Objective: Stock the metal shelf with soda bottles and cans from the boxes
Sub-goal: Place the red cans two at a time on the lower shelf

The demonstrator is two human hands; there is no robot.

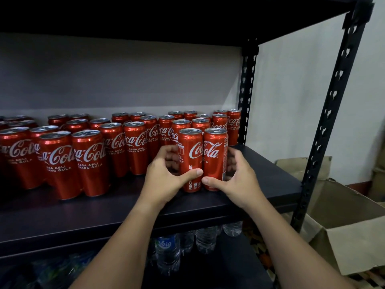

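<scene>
Two tall red cola cans stand side by side on the black metal shelf (260, 176). My left hand (164, 176) grips the left can (190, 157), thumb across its front. The right can (215, 157) is gripped by my right hand (237, 178), whose thumb lies low on the can's front. Both cans stand upright, touching each other, at the front of the right-hand group. Several more red cans (89, 161) fill the shelf to the left and behind, in rows reaching the back wall.
A black slotted upright (327, 122) frames the shelf's right front corner, another upright (246, 90) stands at the back. An open cardboard box (350, 234) sits on the floor at the right. Clear water bottles (168, 253) stand on the shelf below. A dark shelf hangs overhead.
</scene>
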